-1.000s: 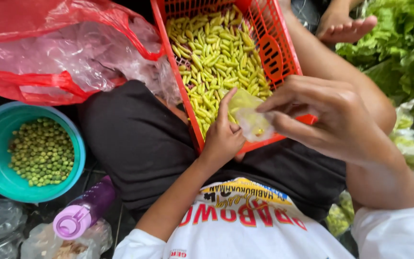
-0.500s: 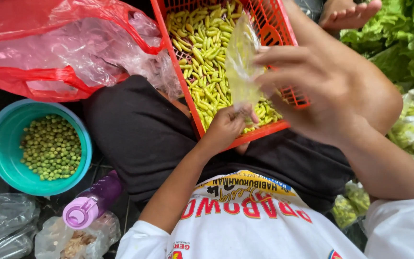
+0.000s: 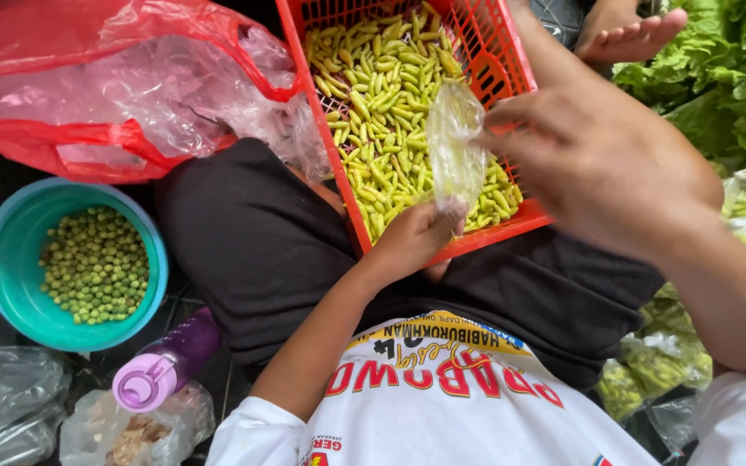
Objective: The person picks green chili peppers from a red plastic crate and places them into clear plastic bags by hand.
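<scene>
Clear plastic bag (image 3: 455,142) pinched between both hands, above basket rim (image 3: 511,231).

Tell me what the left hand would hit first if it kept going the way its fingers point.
The left hand points up into the orange basket. It already pinches the bottom of the clear plastic bag; past that, probably the yellow-green chillies heaped in the basket, though depth is unclear.
</scene>
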